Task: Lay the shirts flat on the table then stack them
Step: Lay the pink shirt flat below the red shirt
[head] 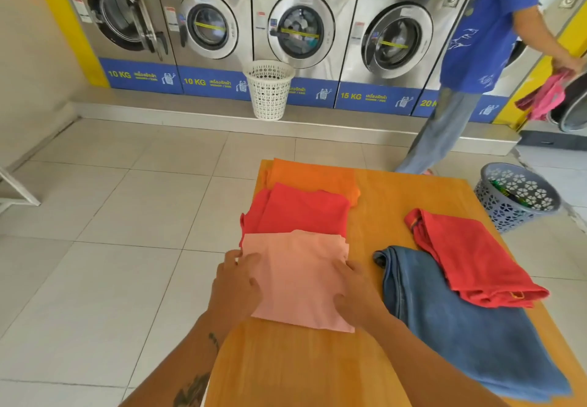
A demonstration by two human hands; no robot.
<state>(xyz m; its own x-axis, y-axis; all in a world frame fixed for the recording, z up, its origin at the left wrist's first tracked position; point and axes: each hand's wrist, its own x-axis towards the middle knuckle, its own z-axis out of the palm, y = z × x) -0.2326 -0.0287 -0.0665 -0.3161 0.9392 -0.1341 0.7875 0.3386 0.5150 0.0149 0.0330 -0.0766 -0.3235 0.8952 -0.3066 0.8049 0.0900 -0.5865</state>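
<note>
A folded pale pink shirt lies near the left edge of the orange wooden table. My left hand rests flat on its left side, and my right hand presses on its right side, fingers spread. Behind it lies a folded red shirt, partly under the pink one. An orange shirt lies at the far left corner, partly under the red one. To the right, another red shirt lies across a blue denim garment.
A grey laundry basket stands on the tiled floor right of the table. A white basket sits by a row of washing machines. A person in a blue shirt stands at the far right, holding pink cloth.
</note>
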